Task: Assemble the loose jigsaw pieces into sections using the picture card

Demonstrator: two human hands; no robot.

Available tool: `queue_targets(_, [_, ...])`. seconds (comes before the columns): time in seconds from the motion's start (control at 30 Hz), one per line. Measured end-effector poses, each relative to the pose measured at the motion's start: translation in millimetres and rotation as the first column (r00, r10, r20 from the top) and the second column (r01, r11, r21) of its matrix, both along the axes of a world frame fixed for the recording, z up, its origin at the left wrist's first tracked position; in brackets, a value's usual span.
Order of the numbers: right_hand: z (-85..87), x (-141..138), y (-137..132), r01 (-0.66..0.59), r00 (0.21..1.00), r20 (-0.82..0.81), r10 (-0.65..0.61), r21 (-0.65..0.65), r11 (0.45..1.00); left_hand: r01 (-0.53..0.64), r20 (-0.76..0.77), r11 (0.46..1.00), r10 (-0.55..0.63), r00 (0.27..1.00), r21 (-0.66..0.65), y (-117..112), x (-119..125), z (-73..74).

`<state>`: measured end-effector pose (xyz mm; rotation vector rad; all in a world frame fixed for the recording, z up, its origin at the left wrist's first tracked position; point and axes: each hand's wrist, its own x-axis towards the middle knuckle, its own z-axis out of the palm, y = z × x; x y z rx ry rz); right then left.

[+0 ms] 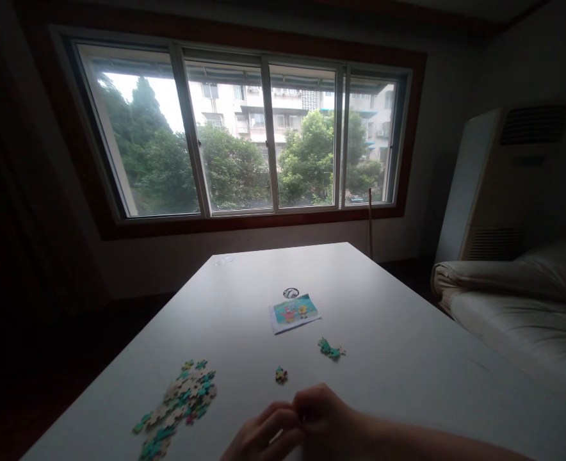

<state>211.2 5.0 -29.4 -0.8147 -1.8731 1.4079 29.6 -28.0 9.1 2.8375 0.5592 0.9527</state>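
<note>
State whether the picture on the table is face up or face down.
Face up: the picture shows its coloured print towards the camera.

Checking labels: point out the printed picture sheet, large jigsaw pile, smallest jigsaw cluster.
Printed picture sheet [294,312]: head view, middle of its printed face.
Large jigsaw pile [185,394]: head view, pieces mid-heap.
Smallest jigsaw cluster [281,376]: head view, its middle.

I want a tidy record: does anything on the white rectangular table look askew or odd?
One mild thing: the colourful, rectangular cartoon sheet lies askew on the table, turned from its far edge. Green-and-beige jigsaw pieces merely lie heaped.
</note>
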Motion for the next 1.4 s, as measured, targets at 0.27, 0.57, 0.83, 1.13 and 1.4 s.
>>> queue_targets(0.27, [3.1,0,8,-0.068,0.973,-0.232,0.018,-0.208,0.976,-0.029,0.077,0.999,0.028,0.997,0.015,1,1,3.4])
queue_targets(0.57, [7.7,1,7,-0.111,0.954,-0.298,0.028,-0.263,0.958,-0.122,0.114,0.992,0.123,0.986,-0.011,7,-5,-6.6])
queue_targets(0.83, [1.8,0,9,-0.074,0.968,-0.249,0.005,-0.272,0.960,-0.136,0.105,0.984,0.124,0.987,0.116,12,-7,-12.4])
queue_targets(1.13, [13.3,4,1,-0.053,0.985,-0.170,0.013,-0.230,0.972,-0.155,0.110,0.970,0.136,0.985,0.190,11,-6,-12.6])
queue_targets(1.4, [16.1,3,0,0.024,0.997,-0.062,-0.035,-0.167,0.986,-0.197,0.073,0.955,0.186,0.980,0.221,10,-6,-13.4])
